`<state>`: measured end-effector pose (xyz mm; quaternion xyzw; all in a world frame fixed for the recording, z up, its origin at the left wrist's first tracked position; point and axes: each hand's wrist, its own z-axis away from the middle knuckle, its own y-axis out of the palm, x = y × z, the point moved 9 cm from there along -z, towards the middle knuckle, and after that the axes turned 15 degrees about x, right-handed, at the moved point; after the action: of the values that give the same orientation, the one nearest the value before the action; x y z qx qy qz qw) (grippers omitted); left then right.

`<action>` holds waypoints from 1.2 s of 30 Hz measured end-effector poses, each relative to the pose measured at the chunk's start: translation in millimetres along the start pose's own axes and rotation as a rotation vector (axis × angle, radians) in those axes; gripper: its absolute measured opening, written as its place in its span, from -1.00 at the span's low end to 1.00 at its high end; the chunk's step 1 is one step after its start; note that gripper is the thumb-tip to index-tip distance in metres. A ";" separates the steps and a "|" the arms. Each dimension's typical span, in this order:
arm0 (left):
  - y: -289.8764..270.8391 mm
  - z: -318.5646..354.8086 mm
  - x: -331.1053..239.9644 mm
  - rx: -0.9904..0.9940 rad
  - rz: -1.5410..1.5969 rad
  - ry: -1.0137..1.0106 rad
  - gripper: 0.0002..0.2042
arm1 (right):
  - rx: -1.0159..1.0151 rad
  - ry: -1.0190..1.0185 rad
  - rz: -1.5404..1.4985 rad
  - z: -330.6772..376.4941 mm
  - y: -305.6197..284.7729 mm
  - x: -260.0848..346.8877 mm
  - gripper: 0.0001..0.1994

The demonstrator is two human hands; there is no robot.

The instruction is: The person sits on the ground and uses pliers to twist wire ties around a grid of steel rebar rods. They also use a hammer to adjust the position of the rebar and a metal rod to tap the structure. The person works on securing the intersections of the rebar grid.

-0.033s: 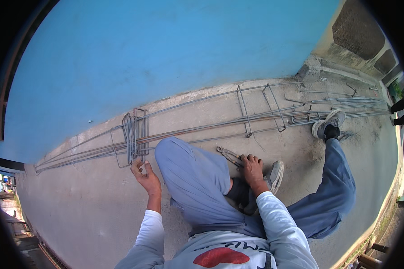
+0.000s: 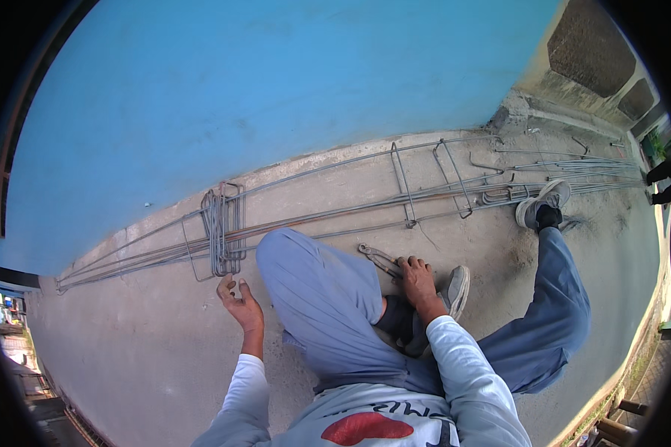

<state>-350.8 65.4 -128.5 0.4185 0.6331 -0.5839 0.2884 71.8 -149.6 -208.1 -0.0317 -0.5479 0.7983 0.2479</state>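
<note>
Seen from the head camera, a person in a white long-sleeved top and grey-blue trousers [image 2: 313, 305] sits on a concrete floor [image 2: 156, 335] before a bright blue wall [image 2: 276, 74], both hands low over the ground. The left hand [image 2: 243, 307] is half open and holds nothing, its fingers loosely curled and its thumb apart, just beside the lower end of a bundle of rectangular wire stirrups [image 2: 218, 231]. The right hand [image 2: 420, 284] lies over the handle ends of metal pincers [image 2: 371, 254], fingers bent; whether they close around the handles cannot be told. The pincers rest on the floor between the bent knee and a grey shoe [image 2: 458, 290].

Long steel rods [image 2: 313, 218] stretch along the foot of the wall, running through the bundled stirrups at left. Farther right, two separate rectangular stirrups [image 2: 402, 186] stand spaced apart along the rods, and more loose rods [image 2: 574, 165] lie beyond them. Another person's dark-clad legs [image 2: 665, 173] show at the far right edge.
</note>
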 end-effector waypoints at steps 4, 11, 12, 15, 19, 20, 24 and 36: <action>-6.2 78.5 79.5 0.346 -0.569 -0.117 -0.53 | 0.004 -0.119 -0.040 7.8 -27.1 16.1 -0.51; 8.4 102.4 82.5 0.552 -0.689 -0.049 -0.41 | 0.265 -0.112 -0.141 35.1 -120.4 27.0 -0.58; 9.2 101.9 81.0 0.564 -0.685 -0.052 -0.40 | 0.323 -0.104 -0.212 35.5 -149.0 25.8 -0.56; 4.4 99.5 79.2 0.569 -0.701 -0.071 -0.36 | 0.561 0.098 -0.662 23.8 -223.4 29.9 -0.56; 15.0 97.4 82.9 0.604 -0.727 -0.107 -0.29 | 0.547 0.159 -0.600 -30.1 -273.4 7.5 -0.67; 17.8 97.4 87.0 0.625 -0.750 -0.131 -0.27 | 0.534 0.147 -0.455 -50.2 -276.6 6.4 -0.72; 9.7 96.6 99.7 0.620 -0.832 -0.133 -0.24 | 0.649 0.118 -0.020 -131.0 -267.8 24.4 -0.73; 20.0 87.1 100.0 0.627 -0.843 -0.150 -0.32 | 0.803 -0.005 0.588 -242.2 -244.6 54.8 -0.67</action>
<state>-392.6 -1.3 -237.1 0.1509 0.5189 -0.8389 -0.0657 190.2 149.8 -74.5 -0.0850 -0.1659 0.9825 0.0033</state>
